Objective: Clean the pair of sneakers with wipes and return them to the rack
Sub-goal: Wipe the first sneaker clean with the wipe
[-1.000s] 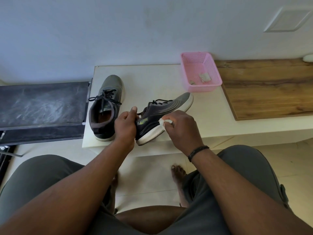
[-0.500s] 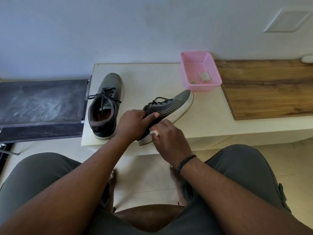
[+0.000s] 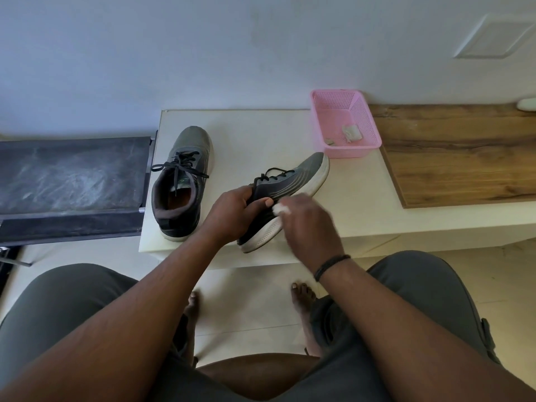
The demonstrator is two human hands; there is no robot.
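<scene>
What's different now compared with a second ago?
The right hand, pinching the wipe, slid down toward the heel of the tilted sneaker and back up its side. The left hand shifted its grip, its thumb now across the side. The other sneaker and pink basket stayed put.

one sneaker (image 3: 181, 184) sits center-left on the table (image 3: 255, 134), the tilted sneaker (image 3: 285, 195) right of it, basket (image 3: 345, 123) behind at upper right.
</scene>
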